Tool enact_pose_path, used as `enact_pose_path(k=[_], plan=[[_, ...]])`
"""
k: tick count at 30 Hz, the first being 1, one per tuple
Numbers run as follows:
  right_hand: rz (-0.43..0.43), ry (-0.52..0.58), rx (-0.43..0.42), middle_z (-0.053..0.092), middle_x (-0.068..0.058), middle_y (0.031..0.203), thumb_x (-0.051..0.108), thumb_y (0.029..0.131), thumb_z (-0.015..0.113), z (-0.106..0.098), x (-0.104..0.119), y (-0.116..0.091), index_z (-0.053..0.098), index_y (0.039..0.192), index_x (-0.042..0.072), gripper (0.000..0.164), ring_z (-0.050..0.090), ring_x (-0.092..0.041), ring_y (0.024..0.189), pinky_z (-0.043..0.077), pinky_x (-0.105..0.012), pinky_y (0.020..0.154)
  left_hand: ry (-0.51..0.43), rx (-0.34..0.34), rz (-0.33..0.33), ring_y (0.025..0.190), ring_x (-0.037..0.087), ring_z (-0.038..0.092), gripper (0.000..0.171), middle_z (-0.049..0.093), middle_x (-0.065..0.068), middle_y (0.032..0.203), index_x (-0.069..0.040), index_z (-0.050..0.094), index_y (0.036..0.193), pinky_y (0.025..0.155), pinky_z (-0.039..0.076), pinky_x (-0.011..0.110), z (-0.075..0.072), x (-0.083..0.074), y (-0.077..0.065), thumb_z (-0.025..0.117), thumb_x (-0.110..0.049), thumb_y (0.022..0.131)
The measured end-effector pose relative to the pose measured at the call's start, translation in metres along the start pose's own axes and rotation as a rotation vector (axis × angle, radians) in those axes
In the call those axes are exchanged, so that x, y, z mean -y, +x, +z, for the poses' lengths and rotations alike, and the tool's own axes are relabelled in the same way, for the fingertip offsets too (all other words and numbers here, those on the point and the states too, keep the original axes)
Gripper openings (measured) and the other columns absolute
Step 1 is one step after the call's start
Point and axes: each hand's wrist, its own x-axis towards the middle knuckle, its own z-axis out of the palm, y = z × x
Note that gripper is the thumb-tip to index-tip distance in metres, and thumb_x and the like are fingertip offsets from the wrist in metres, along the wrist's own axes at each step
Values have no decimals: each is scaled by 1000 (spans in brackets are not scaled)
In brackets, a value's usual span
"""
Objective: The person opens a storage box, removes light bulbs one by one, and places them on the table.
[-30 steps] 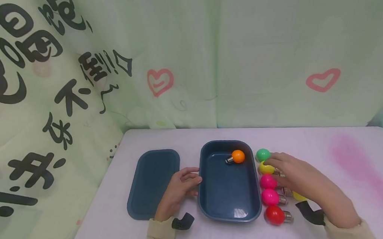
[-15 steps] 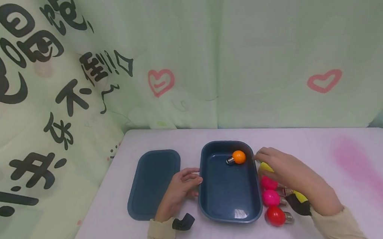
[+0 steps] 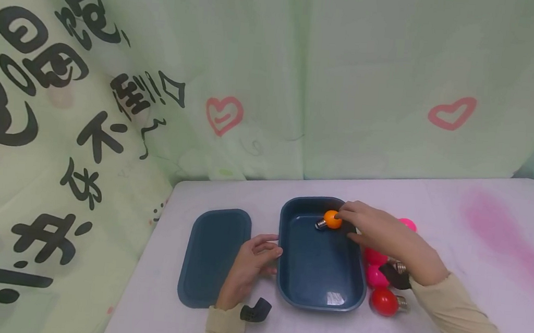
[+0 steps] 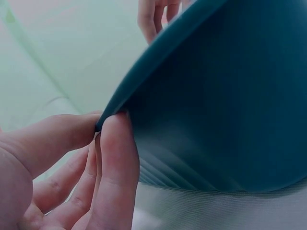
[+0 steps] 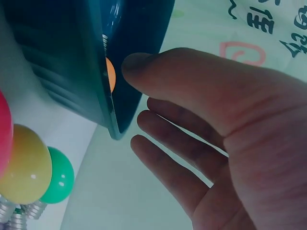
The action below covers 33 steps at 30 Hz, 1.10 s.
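Note:
A deep blue rectangular box stands on the table with an orange light bulb lying in its far right part. My left hand pinches the box's left rim between thumb and fingers, as the left wrist view shows. Over the far right rim reaches my right hand, its fingertips close to the orange bulb; contact is unclear. In the right wrist view its fingers are loosely extended around nothing. Right of the box lie pink bulbs, a red bulb, a yellow bulb and a green bulb.
A flat blue lid-like panel lies left of the box, partly behind my left hand. Another pink bulb shows beyond my right hand. A patterned curtain hangs along the table's far edge.
My right hand has moved left from above the row of bulbs to over the box's right rim, near the orange bulb. My left hand and the box stay in place.

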Motion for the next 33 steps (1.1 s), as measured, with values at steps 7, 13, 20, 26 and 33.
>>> enact_pose_path(k=[7,13,20,26,33], plan=[[-57,-40,-13,64,-13,116,8,75,86,6,0,12,66,121,3,50,62,-30,107,60,-39,82,0,-5,4,90,16,67,46,70,8,105,-7,62,129,66,59,27,0,0,-1,77,-21,87],[-68,-7,3,64,-11,116,7,76,85,13,-3,21,67,120,4,48,62,-29,108,60,-39,83,-4,-10,-2,90,16,66,45,69,7,106,-7,62,128,66,59,27,0,-1,0,77,-20,87],[-63,-22,41,63,-11,114,7,78,83,20,-7,31,66,120,3,46,63,-29,105,60,-41,83,9,-9,4,90,16,66,46,69,8,106,-7,62,129,67,59,27,1,-2,-1,77,-20,88],[-64,-46,71,64,-11,109,7,77,84,21,-7,36,66,119,2,46,64,-28,101,60,-39,80,6,-12,0,92,17,66,46,69,7,105,-8,63,128,67,60,28,1,-2,-1,77,-21,87],[-81,-44,69,65,-10,104,6,76,84,21,-8,38,69,115,3,42,64,-27,98,60,-38,81,7,-14,-3,91,16,66,46,70,6,104,-8,63,128,66,59,28,2,-2,-2,78,-21,87]])
